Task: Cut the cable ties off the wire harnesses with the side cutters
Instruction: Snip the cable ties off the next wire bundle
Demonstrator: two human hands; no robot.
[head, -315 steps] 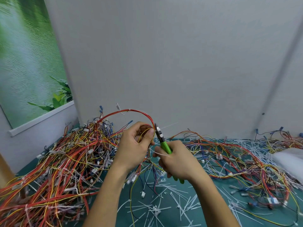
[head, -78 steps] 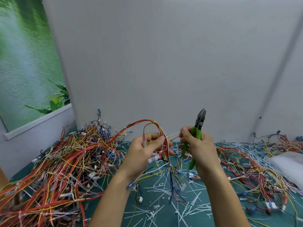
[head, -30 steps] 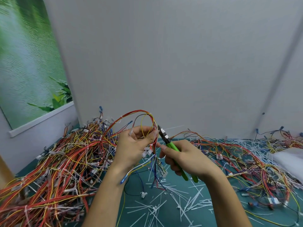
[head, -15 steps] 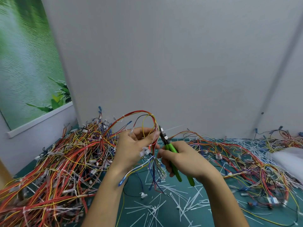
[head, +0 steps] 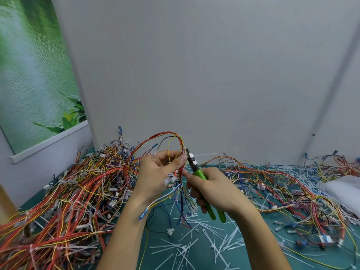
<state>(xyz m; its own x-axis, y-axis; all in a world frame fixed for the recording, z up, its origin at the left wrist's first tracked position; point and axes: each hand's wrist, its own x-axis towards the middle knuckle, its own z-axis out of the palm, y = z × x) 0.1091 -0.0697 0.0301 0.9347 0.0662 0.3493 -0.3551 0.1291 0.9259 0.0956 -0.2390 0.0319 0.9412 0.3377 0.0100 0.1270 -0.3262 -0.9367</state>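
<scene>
**Middle of the frame: cutters back at the wires**

A moment ago the right hand (head: 212,191) held the cutters (head: 197,171) tip-up, away from the wires. Now the tip leans left, right at the harness (head: 180,171), just by the left hand's (head: 155,176) thumb. So I think the next tie is about to be snipped. A thin white strip (head: 206,154) pokes out to the right of the tip; it may be that tie's tail, but it is too small to be sure.

Left fingers (head: 165,154) curl round the harness and hold its loop up. Right fingers (head: 192,184) wrap the two green handles (head: 210,212).

The wires are thin and bendy: red, yellow, blue, black, with little white plugs (head: 169,179). The cutter tip is dark metal. Stiff white cut ties (head: 185,248) lie like straws on the green surface (head: 159,230), lower middle. Tangled piles (head: 68,191) sit left and right.
</scene>
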